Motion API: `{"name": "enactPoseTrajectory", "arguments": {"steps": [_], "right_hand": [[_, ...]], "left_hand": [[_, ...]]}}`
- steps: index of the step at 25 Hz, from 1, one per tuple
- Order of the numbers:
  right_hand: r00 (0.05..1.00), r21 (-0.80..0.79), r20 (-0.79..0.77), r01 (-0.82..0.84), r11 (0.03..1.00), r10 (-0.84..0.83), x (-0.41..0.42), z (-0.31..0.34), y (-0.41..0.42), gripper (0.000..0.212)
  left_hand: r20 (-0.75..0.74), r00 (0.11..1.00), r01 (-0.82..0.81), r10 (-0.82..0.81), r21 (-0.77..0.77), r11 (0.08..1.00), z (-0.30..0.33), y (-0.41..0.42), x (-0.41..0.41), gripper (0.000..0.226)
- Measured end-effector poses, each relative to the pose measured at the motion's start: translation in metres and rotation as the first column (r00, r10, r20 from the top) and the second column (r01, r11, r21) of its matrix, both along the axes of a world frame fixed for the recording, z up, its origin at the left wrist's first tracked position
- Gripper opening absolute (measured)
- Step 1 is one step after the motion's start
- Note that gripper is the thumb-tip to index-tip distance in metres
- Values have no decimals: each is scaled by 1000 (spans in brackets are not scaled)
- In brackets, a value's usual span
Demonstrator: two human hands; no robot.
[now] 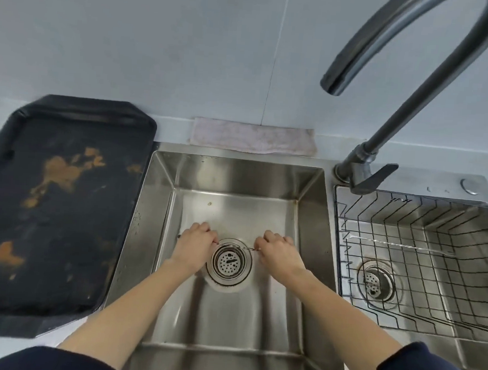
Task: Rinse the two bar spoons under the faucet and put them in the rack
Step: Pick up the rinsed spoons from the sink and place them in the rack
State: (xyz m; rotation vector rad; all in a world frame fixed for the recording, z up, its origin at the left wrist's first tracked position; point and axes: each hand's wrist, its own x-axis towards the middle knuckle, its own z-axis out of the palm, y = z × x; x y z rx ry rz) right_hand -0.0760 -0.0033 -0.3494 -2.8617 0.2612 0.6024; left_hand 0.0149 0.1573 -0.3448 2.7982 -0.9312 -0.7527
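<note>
Both hands are down in the left sink basin [228,313], just above the round drain strainer [229,263]. My left hand [195,246] and my right hand [278,252] each grip one end of a thin twisted bar spoon [234,246] that spans level between them. A second bar spoon [400,245] lies across the black wire rack [345,284] in the right basin. The grey faucet spout [335,83] hangs high above the left basin with no water visible from it.
A stained black tray [48,205] sits on the counter left of the sink. A folded pale cloth [253,137] lies behind the basin against the wall. The faucet base and lever [367,176] stand between the two basins.
</note>
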Motion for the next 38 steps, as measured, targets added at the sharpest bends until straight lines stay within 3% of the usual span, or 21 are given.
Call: {"name": "enactPoseTrajectory", "arguments": {"steps": [10, 15, 26, 38], "right_hand": [[961, -29, 277, 21, 999, -13, -46, 74, -12, 28], [931, -58, 360, 81, 995, -55, -82, 93, -36, 25], [913, -125, 389, 179, 976, -118, -160, 103, -133, 23], [918, -113, 306, 297, 948, -251, -212, 84, -241, 23]], "left_hand": [[201, 978, 70, -52, -81, 994, 73, -2, -42, 31], [200, 977, 108, -81, -128, 986, 87, -27, -71, 31], [222, 957, 230, -186, -191, 954, 101, -129, -134, 28], [106, 960, 277, -261, -197, 940, 84, -239, -181, 32]]}}
